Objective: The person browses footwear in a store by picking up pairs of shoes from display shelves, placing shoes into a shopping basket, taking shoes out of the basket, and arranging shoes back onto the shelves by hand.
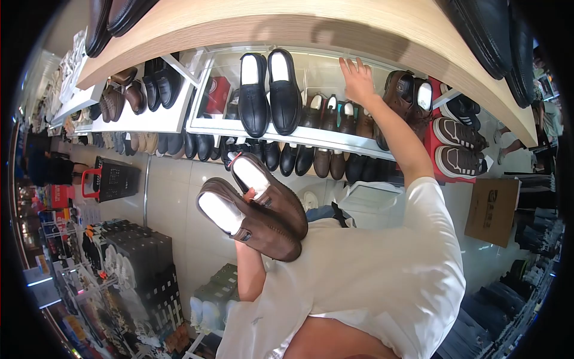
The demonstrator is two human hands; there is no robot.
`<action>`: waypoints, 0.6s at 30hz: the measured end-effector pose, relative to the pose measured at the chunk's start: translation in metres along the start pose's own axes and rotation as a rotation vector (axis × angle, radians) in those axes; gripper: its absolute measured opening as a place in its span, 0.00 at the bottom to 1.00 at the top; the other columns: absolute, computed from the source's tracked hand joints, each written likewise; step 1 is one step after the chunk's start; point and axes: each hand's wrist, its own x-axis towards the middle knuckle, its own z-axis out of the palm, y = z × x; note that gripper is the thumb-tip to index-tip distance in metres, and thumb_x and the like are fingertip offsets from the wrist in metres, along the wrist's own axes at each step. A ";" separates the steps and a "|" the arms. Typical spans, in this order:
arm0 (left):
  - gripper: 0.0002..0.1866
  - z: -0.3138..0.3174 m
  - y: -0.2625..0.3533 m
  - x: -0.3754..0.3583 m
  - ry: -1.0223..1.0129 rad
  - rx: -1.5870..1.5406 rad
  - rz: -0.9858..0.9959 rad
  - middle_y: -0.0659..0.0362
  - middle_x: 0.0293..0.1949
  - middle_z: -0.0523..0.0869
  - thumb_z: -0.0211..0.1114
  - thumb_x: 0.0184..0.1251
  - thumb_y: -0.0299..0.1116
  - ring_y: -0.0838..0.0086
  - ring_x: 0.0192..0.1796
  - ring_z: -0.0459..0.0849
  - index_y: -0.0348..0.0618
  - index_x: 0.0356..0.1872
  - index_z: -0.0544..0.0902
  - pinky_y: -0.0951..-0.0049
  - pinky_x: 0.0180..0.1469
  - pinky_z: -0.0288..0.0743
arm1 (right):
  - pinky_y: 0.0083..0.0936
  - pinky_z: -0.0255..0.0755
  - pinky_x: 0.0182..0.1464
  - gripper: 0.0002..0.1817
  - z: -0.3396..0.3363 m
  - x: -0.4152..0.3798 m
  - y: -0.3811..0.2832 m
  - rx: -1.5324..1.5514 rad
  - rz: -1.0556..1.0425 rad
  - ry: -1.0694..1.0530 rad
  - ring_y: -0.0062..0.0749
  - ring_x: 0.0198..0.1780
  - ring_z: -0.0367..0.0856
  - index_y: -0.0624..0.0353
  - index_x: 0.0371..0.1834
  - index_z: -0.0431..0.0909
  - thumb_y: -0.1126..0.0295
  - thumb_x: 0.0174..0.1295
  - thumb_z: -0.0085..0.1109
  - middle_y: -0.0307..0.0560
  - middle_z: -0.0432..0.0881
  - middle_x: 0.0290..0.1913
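- Your left hand grips the brown slip-on shoes together; its fingertips show between the two, but most of the hold is hidden behind them.
- You have the pair raised in front of your white shirt, left of centre and on the near side of the display shelf.
- Both shoes lie side by side with long axes nearly parallel, slanting from far left to near right: the heels and white-filled openings sit far left, the toes point near right.
- Your right hand reaches far right over the shelf, fingers spread wide, with nothing visible in it; you cannot tell whether it touches the glass.
- Left of that hand, the black loafers stand on the shelf, toes toward you; to its right is a brown lace-up shoe.
- A red box sits inside the shelf at the left, its contents hidden.
- On the far left, the shopping basket is dark with a red handle; you cannot make out its contents.
- To the right, dark sneakers with pale soles are set against red boxes, and a brown cardboard box stands nearer, its inside out of sight.
- Near left, dark shoeboxes are stacked high.
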 end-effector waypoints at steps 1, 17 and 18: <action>0.20 0.001 0.000 0.000 0.007 0.020 0.013 0.51 0.41 0.87 0.69 0.64 0.40 0.61 0.41 0.86 0.38 0.51 0.80 0.60 0.45 0.81 | 0.46 0.59 0.69 0.40 0.004 0.001 0.004 0.015 -0.048 0.076 0.51 0.64 0.69 0.59 0.73 0.62 0.74 0.52 0.61 0.59 0.71 0.61; 0.21 0.011 -0.001 0.002 0.009 -0.008 -0.019 0.51 0.41 0.87 0.69 0.63 0.41 0.61 0.41 0.86 0.37 0.50 0.79 0.59 0.46 0.81 | 0.50 0.66 0.61 0.39 -0.093 0.010 -0.002 0.061 0.102 -0.091 0.52 0.61 0.73 0.47 0.69 0.73 0.67 0.46 0.67 0.58 0.77 0.53; 0.21 0.015 -0.001 0.000 0.015 -0.002 -0.011 0.50 0.41 0.87 0.69 0.63 0.41 0.61 0.41 0.86 0.37 0.51 0.79 0.59 0.46 0.81 | 0.49 0.66 0.62 0.39 -0.086 0.014 -0.001 0.035 0.112 -0.093 0.51 0.61 0.72 0.47 0.69 0.73 0.68 0.45 0.67 0.58 0.77 0.54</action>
